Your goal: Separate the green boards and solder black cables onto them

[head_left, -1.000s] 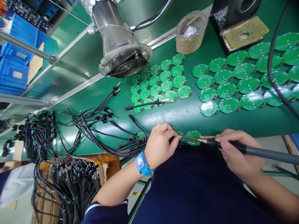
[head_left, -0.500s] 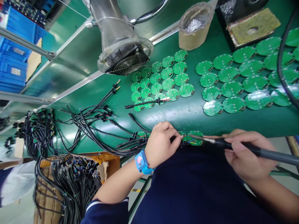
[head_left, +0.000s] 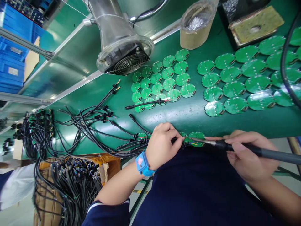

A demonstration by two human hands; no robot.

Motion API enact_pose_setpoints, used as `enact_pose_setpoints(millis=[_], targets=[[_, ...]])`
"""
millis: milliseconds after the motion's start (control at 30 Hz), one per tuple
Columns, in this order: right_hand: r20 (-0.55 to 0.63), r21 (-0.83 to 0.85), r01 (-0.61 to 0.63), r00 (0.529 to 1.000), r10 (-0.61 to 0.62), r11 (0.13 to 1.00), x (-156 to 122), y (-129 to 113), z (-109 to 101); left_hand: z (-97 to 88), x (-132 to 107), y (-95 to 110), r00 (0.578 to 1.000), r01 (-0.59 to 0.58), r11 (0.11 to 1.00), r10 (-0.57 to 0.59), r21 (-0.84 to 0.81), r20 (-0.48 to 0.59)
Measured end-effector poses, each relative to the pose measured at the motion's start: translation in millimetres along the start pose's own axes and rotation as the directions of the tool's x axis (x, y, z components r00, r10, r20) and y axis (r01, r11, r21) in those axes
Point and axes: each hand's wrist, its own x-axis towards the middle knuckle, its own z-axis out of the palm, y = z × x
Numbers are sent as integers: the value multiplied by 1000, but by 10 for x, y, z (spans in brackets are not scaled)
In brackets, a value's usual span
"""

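My right hand (head_left: pixel 252 155) is closed around the dark handle of a soldering iron (head_left: pixel 265 153). The iron's tip rests at or just over a round green circuit board (head_left: pixel 197 135) at the table's near edge; contact cannot be made out. My left hand (head_left: pixel 164 144), a blue strap on its wrist, pinches a black cable (head_left: pixel 174 140) by its end, beside that board. Thin coloured wires (head_left: pixel 194 144) run from the cable end onto the board. A second board (head_left: pixel 183 135) lies partly hidden by my left fingertips.
Rows of round green boards (head_left: pixel 231 74) cover the table's back and right. A fume extractor with a fan (head_left: pixel 128 61) hangs above. A tub (head_left: pixel 196 36), a sponge holder (head_left: pixel 256 26) and a dark cord (head_left: pixel 284 62) are at the right. Black cables (head_left: pixel 87 125) lie left; a carton (head_left: pixel 47 191) holds more.
The iron's tip has shifted very slightly left over the board. My left hand stays in place on the cable.
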Motion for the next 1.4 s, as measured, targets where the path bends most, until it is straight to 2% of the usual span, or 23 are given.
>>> enact_pose_setpoints(millis=[67, 133, 667, 1233, 1300, 1400], targets=[[-65, 32, -12, 998, 14, 999, 1, 2, 7, 3, -2, -2, 1000, 0, 1000, 0, 3, 5], [-74, 34, -16, 997, 19, 999, -1, 14, 4, 6, -4, -5, 1000, 2, 1000, -2, 5, 9], [64, -109, -68, 995, 75, 992, -46, 65, -94, -19, 6, -9, 1000, -2, 1000, 2, -7, 30], [137, -167, 39, 990, -16, 985, -1, 13, -68, -50, 50, 37, 992, 64, 997, -68, 42, 109], [138, -168, 18, 990, 5, 986, -7, 12, -70, -40, 59, 49, 990, 84, 995, -89, 51, 110], [66, -100, -53, 996, 60, 994, -26, 28, -77, -33, 67, 59, 989, 95, 994, -101, 56, 112]])
